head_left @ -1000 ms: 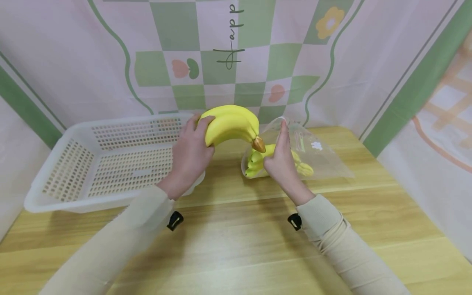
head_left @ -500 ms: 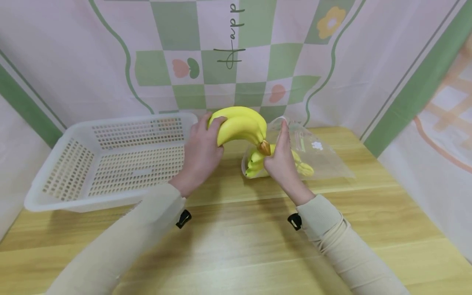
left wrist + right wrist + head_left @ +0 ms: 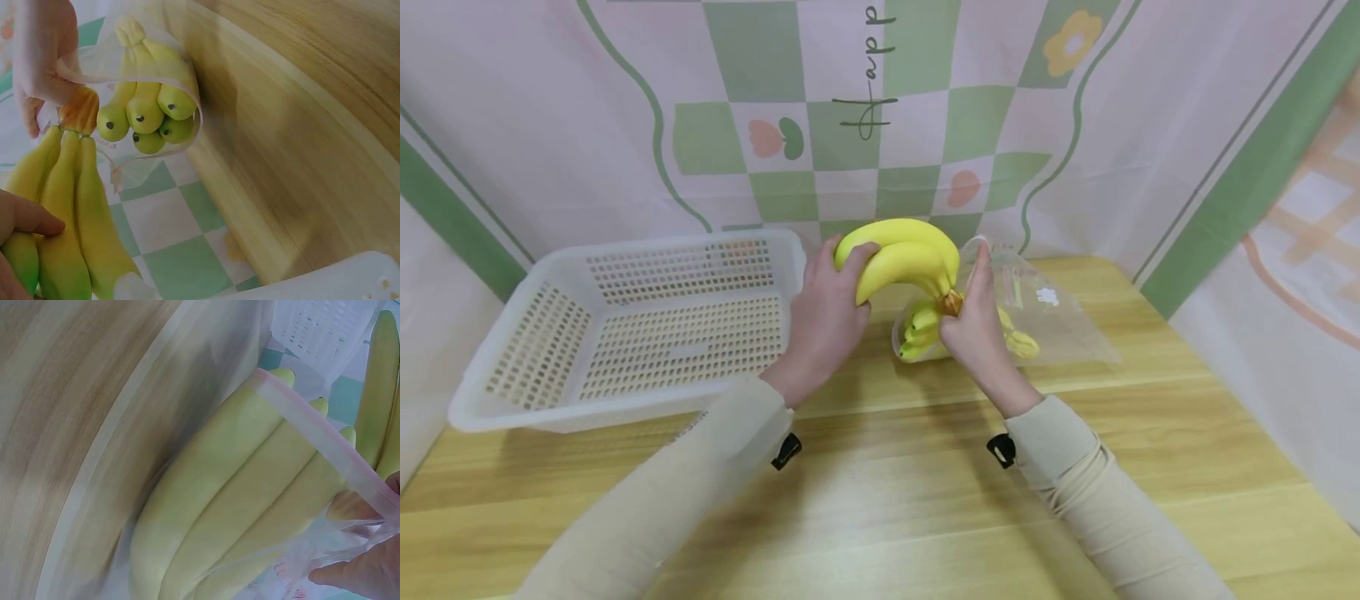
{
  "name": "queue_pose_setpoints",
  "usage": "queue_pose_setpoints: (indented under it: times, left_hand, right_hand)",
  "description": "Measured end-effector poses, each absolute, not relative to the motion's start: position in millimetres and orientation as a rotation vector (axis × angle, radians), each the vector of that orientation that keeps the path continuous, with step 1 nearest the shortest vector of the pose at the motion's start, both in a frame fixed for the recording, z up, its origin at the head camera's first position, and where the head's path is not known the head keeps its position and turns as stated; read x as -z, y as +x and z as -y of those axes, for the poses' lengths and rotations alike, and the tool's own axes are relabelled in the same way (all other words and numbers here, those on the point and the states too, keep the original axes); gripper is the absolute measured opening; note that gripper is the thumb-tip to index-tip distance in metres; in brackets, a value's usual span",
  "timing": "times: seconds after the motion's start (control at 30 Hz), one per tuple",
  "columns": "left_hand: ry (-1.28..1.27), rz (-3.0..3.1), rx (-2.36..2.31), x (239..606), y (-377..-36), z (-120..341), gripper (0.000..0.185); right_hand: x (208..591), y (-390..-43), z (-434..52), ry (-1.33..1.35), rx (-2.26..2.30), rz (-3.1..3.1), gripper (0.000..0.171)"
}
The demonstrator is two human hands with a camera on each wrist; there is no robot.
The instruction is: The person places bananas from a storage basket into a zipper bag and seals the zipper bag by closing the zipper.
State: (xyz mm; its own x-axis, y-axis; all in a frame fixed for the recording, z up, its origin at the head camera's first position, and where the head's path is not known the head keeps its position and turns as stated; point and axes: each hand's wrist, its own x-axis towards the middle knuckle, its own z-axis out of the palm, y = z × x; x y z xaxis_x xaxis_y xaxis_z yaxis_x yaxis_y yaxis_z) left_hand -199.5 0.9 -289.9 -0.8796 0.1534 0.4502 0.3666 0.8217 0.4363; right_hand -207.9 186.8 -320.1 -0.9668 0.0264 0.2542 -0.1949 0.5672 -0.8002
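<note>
My left hand (image 3: 829,321) grips a bunch of yellow bananas (image 3: 906,254) by its tip end, with the brown stem toward the right. The stem reaches the mouth of a clear zip bag (image 3: 1063,329) lying on the table. My right hand (image 3: 973,333) pinches the upper edge of that bag and keeps its mouth apart. Inside lies another bunch of bananas (image 3: 145,103), tips facing the opening. In the left wrist view the held bunch's stem (image 3: 79,111) is right beside the bagged tips. The right wrist view has the bag's pink-edged rim (image 3: 319,428) crossing over the bagged bunch.
A white perforated plastic basket (image 3: 625,408) stands on the left of the wooden table (image 3: 880,517), close to my left hand. A green and white checked cloth (image 3: 842,133) hangs behind the table. Pale cloth also borders both sides.
My left hand has moved to the right with the bananas, bringing their stem to the bag's mouth beside my right hand. The right hand and the bag have stayed nearly still.
</note>
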Motion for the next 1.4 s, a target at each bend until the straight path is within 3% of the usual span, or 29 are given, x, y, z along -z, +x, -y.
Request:
queue_pose_setpoints:
  times: [0.93, 1.2, 1.4]
  left_hand:
    - [-0.608, 2.474, 0.708, 311.9, -195.1, -6.6, 0.054]
    - [-0.589, 2.536, 0.849, 312.4, -197.0, -7.9, 0.081]
    - [-0.512, 2.593, 0.874, 311.3, -196.9, -6.9, 0.082]
  right_hand:
    - [319.1, -207.9, -187.8, 0.157, -1.358, 2.528, 0.105]
    - [318.4, -207.8, -187.9, 0.158, -1.324, 2.53, 0.104]
    - [318.1, -207.6, -188.1, 0.22, -1.32, 2.527, 0.101]
